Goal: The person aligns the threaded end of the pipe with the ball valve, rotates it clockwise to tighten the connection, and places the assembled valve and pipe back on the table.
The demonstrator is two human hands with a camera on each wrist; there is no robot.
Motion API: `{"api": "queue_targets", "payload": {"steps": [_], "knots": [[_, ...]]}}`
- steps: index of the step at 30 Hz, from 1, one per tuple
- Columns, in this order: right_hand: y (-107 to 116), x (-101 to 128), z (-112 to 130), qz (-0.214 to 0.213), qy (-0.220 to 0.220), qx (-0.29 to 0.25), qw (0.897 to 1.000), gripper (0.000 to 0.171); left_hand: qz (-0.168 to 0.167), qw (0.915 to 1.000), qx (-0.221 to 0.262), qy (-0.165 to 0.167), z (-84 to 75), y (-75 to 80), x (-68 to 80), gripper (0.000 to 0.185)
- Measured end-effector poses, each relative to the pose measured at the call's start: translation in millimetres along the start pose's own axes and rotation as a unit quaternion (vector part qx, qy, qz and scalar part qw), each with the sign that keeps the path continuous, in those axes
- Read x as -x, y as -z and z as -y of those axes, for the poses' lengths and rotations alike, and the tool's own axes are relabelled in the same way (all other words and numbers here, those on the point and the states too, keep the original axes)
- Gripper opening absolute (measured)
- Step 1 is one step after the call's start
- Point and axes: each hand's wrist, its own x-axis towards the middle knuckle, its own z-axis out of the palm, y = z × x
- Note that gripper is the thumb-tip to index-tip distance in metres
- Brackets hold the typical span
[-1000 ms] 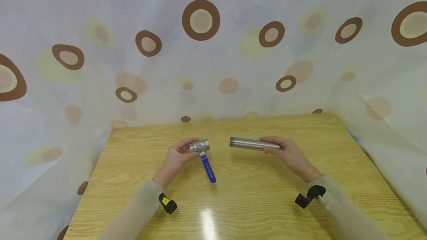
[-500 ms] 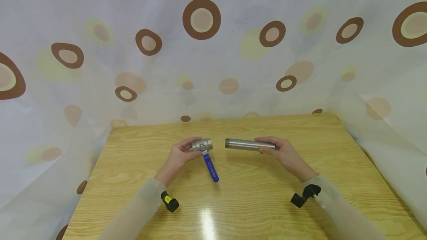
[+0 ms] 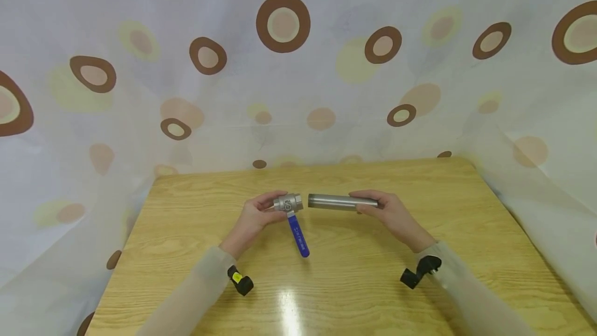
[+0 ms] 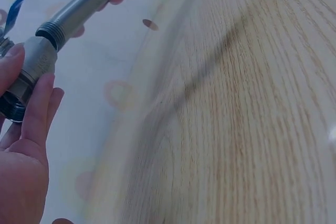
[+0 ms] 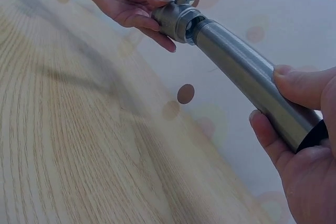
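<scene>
**Valve and pipe held end to end above the desk**

Nearest the person, at the near edge of the wooden desk, two sleeved forearms come in, each with a black wrist camera mount: one on the left, one on the right.

Further in, above the middle of the desk, the left hand grips a steel ball valve by its body, fingers curled round it. The valve's blue handle points back toward the near edge. The right hand grips one end of a steel pipe, thumb on top and fingers wrapped beneath. The pipe lies level, running left to right, and its threaded free end meets the valve's open port; the right wrist view shows the threads right at the mouth of the valve, though whether they have entered it cannot be told. Both pieces are held clear of the desk top.

Beyond the far edge hangs a pale curtain printed with brown and yellow rings.
</scene>
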Motion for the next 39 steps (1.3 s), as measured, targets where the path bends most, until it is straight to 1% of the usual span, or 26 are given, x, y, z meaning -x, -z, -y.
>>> {"api": "queue_targets", "payload": {"steps": [7, 17, 24, 34, 39], "knots": [[-3.3, -2.4, 0.7, 0.0, 0.0, -0.012, 1.0, 0.042, -0.003, 1.0, 0.008, 0.001, -0.4, -3.0, -1.2, 0.053], [-6.0, -4.1, 0.1, 0.009, 0.005, -0.032, 0.999, 0.045, 0.01, 0.9999, 0.003, -0.01, 0.2, -5.2, -0.3, 0.055], [-6.3, -5.1, 0.4, 0.013, 0.008, -0.036, 0.999, 0.043, 0.018, 0.9998, 0.005, -0.01, -2.3, -6.3, 0.0, 0.059], [-3.0, -6.5, 1.8, 0.02, 0.018, -0.033, 0.999, 0.042, 0.025, 0.9995, 0.017, -0.007, -7.3, -8.9, 0.6, 0.059], [-0.9, -6.7, 1.4, 0.024, 0.022, -0.033, 0.999, 0.041, 0.028, 0.9994, 0.015, -0.011, -7.2, -8.5, 0.2, 0.059]]}}
